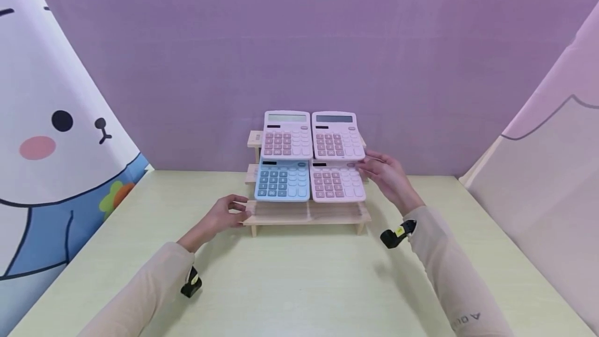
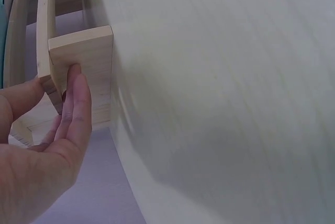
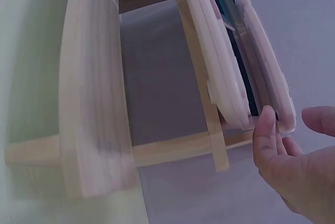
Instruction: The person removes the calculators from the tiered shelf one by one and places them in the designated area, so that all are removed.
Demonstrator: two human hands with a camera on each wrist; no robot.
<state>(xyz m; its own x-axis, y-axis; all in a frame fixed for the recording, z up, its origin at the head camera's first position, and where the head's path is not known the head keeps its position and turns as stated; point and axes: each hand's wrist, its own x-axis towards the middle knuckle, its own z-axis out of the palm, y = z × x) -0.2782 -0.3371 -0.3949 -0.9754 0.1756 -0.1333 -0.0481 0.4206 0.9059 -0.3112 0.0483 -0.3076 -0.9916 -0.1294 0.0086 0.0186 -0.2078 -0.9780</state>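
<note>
A tiered wooden stand point(image 1: 304, 215) on the table holds calculators in two rows. The upper row has a pink calculator point(image 1: 286, 137) at left and another pink calculator point(image 1: 338, 137) at right. Below them lean a blue calculator point(image 1: 282, 181) and a third pink calculator point(image 1: 339, 182), their tops hidden behind the upper pair. My left hand point(image 1: 226, 215) grips the left end of the lowest shelf, with the thumb on its edge and the fingers beneath. Beside the calculators' right edges is my right hand point(image 1: 388, 177); its fingertips point(image 3: 267, 116) are at the upper right calculator's lower corner, thumb apart.
The pale wood-patterned table point(image 1: 299, 285) stretches in front of the stand. A purple backdrop point(image 1: 299, 40) rises close behind it. Printed cloth panels flank both sides, the left one point(image 1: 70, 170) showing a cartoon animal.
</note>
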